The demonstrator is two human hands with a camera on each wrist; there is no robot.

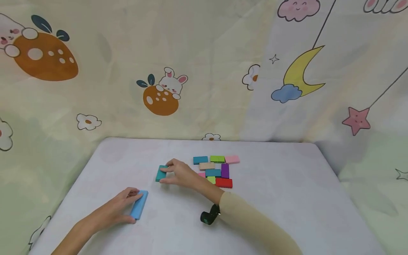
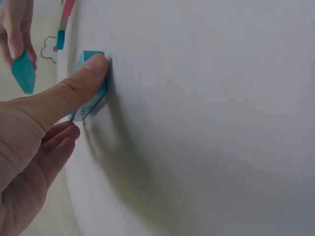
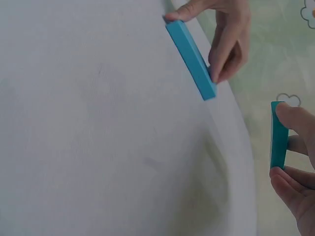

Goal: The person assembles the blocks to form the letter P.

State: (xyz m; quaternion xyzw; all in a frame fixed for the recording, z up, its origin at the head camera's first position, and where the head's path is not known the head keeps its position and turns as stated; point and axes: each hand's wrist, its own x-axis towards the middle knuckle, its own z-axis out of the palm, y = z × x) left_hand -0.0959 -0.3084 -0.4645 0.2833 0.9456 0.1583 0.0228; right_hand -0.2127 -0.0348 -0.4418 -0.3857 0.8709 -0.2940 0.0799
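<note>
My left hand [image 1: 111, 210] pinches a light blue rectangular block [image 1: 139, 205] at the table's left side. In the right wrist view, thumb and fingertips grip this block [image 3: 192, 59] near its two ends. The left wrist view shows faint marks on its side, with the thumb covering part of it. Farther back, my right hand [image 1: 183, 174] holds a teal block [image 1: 160, 174] between thumb and fingers. That teal block [image 3: 279, 137] is gripped end to end in the right wrist view. Whether either block touches the table, I cannot tell.
Right of the right hand lie several coloured blocks in a loose cluster, among them a red block [image 1: 224, 183], a purple block [image 1: 225, 171] and a pink block [image 1: 232, 159]. They rest on a white table [image 1: 280, 198]. Behind hangs a cartoon-printed cloth [image 1: 210, 71].
</note>
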